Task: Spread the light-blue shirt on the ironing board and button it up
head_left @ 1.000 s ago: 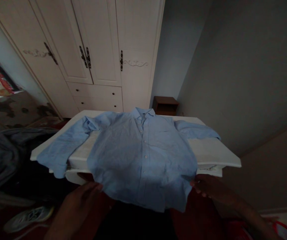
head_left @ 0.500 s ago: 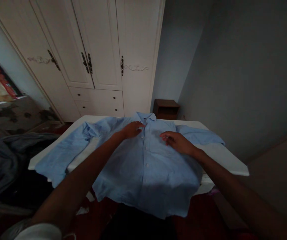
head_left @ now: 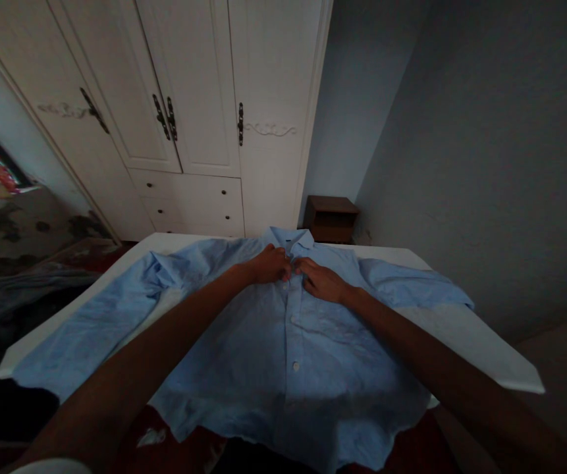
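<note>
On the white table [head_left: 471, 342], the left hand [head_left: 269, 265] and right hand [head_left: 323, 279] pinch a blue button-up shirt [head_left: 234, 355] by its upper placket [head_left: 294, 304].

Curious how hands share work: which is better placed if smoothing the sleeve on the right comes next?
Probably the right hand: it is nearer that sleeve, while the left hand would likely have to reach across it.
</note>
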`<state>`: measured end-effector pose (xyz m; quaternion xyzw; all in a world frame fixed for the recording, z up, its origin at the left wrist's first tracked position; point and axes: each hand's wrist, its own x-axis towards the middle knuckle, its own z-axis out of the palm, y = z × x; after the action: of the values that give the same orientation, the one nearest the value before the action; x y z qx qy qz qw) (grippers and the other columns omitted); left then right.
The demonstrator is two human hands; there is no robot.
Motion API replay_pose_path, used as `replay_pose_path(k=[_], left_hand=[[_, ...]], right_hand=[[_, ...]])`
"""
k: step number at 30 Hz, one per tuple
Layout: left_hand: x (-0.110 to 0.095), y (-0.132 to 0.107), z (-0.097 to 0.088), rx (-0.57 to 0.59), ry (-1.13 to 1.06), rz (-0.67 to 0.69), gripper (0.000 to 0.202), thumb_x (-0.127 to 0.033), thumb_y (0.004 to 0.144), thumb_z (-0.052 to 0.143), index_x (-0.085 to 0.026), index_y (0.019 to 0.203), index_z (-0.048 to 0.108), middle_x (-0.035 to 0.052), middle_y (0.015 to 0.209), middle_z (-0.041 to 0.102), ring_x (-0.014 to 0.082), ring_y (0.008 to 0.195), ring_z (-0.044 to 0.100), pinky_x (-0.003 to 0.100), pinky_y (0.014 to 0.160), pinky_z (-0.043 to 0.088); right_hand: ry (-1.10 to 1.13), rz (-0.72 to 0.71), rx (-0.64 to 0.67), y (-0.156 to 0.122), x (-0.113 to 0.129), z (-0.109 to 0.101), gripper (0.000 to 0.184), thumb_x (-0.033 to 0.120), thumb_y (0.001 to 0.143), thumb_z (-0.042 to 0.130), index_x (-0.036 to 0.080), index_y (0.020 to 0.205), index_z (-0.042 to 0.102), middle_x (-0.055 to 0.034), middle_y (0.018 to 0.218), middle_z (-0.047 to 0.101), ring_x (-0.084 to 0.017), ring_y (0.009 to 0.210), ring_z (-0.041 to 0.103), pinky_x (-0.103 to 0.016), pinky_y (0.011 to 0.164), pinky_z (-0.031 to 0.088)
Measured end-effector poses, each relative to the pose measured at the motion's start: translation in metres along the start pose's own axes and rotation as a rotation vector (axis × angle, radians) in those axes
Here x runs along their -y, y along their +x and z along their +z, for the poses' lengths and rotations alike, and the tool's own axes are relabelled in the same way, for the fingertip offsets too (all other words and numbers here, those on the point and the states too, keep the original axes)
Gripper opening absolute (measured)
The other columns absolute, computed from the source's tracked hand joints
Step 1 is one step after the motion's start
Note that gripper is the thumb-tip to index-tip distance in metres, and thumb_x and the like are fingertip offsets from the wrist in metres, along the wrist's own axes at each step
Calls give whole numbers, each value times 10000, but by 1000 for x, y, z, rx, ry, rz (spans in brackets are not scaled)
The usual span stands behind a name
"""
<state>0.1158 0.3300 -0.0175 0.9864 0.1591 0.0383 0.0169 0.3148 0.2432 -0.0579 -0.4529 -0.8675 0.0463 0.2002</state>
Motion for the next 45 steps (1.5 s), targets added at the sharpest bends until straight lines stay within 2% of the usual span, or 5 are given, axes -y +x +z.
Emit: replay_pose_path(k=[8,24,29,35,45], left_hand=[[-7,11,20,-165,-61,3,153,-202,870,552,-202,861,704,59,973,683,239,1037,518,377,890,318],[16,-11,59,-357,-297,23,217,-295,918,492,-186,993,664,85,1152,635,220,1112,534,377,973,381],[14,-16,51,-426,-303,1,253,-293,914,496,-200,1091,651,88,1227,610,238,1187,494,404,1006,360],[0,-23,37,-195,-237,140,282,-82,758,536,-204,965,683,44,1081,669,251,1197,481,417,999,316],[-4,-21,35,-203,-183,59,147,-263,889,565,-195,927,690,69,982,645,252,1020,499,413,882,308]], right_hand=[[5,-70,-200,-13,0,9,234,68,821,429,197,1010,476,-110,1102,509,-194,960,539,-318,794,507],[-142,-242,322,3,29,-36,211,131,839,512,188,1009,622,-84,1342,497,-176,927,618,-311,779,522],[-218,-282,190,-4,17,-41,169,278,960,456,182,960,596,-83,1144,612,-171,920,610,-294,778,504],[-366,-357,69,7,13,-20,282,233,998,359,180,926,626,-58,914,663,-164,826,595,-291,758,482],[-262,-388,-49,5,5,-6,214,174,980,413,160,960,626,-47,941,660,-145,808,606,-264,721,514]])
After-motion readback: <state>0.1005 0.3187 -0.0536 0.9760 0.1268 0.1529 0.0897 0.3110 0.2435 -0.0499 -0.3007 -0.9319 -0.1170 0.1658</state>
